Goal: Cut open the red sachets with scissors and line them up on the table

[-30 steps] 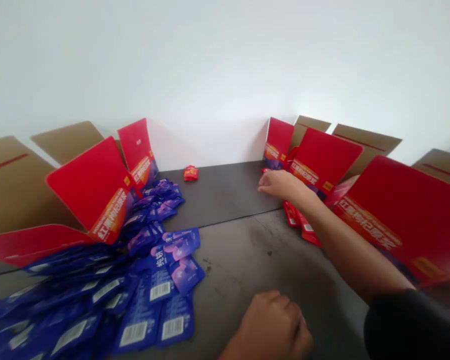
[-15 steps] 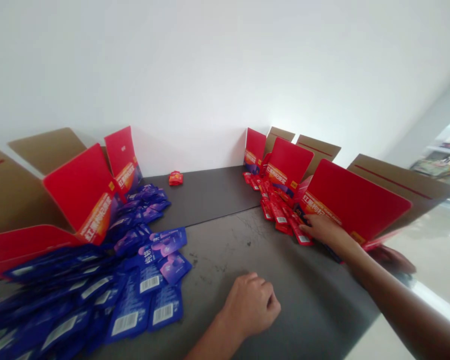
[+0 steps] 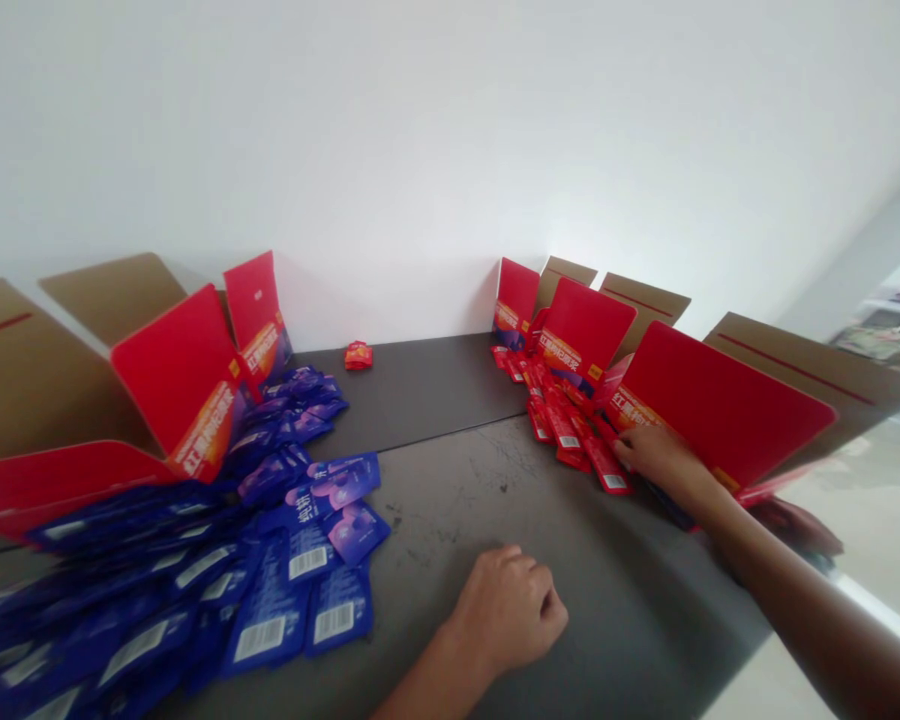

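Observation:
My right hand [image 3: 660, 465] reaches to the right side of the table, its fingers over a heap of red sachets [image 3: 574, 430] and next to a red box flap [image 3: 720, 405]. Whether it grips a sachet is hard to see. My left hand [image 3: 506, 610] rests on the grey table [image 3: 450, 500] as a closed fist, holding nothing visible. It lies nearest a spread of blue barcoded sachets [image 3: 292, 570] to its left. One small red sachet [image 3: 358, 355] lies alone near the back wall.
Open cardboard boxes [image 3: 37, 380] with printed red flaps stand at the left and right. A white wall [image 3: 420, 150] rises behind the table. Beyond the right boxes, a dark hand-like shape [image 3: 795, 525] appears, too unclear to identify. A bright floor lies past the right edge.
My right hand has moved right and nearer me, from the bare back of the table to the red sachets. The view has swung, showing more of the red heap. My left fist sits higher.

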The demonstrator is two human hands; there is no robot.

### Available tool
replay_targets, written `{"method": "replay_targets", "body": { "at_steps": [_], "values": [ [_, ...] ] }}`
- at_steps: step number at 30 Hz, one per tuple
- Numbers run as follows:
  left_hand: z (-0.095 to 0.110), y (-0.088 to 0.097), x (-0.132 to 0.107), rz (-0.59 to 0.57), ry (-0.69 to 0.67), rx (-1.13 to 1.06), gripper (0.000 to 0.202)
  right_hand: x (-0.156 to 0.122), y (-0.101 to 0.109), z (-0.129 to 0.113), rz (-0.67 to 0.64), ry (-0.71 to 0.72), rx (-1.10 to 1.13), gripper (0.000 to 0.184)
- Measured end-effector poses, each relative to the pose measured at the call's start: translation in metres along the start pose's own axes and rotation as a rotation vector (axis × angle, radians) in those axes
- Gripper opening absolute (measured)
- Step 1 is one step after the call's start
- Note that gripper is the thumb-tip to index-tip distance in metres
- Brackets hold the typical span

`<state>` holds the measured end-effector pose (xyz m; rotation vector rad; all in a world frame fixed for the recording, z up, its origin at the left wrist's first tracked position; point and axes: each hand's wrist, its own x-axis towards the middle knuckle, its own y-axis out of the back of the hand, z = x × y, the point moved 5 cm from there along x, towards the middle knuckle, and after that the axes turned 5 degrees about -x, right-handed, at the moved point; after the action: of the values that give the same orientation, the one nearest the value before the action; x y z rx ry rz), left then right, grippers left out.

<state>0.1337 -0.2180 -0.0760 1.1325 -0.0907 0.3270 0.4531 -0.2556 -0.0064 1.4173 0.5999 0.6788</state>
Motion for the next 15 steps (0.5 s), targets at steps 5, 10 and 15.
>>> {"method": "replay_targets", "body": {
  "at_steps": [5,10,15],
  "values": [
    [0.000,-0.002,0.000,0.025,-0.016,0.021,0.011,-0.021,0.049,-0.010,0.068,0.032,-0.111,0.036],
    [0.000,-0.002,0.000,0.006,-0.012,0.039,0.012,-0.024,0.111,-0.082,0.343,0.245,-0.004,0.036],
    [-0.001,-0.013,0.003,0.014,-0.040,0.047,0.021,0.037,0.115,-0.212,0.391,0.497,0.132,0.033]
  ]
}}
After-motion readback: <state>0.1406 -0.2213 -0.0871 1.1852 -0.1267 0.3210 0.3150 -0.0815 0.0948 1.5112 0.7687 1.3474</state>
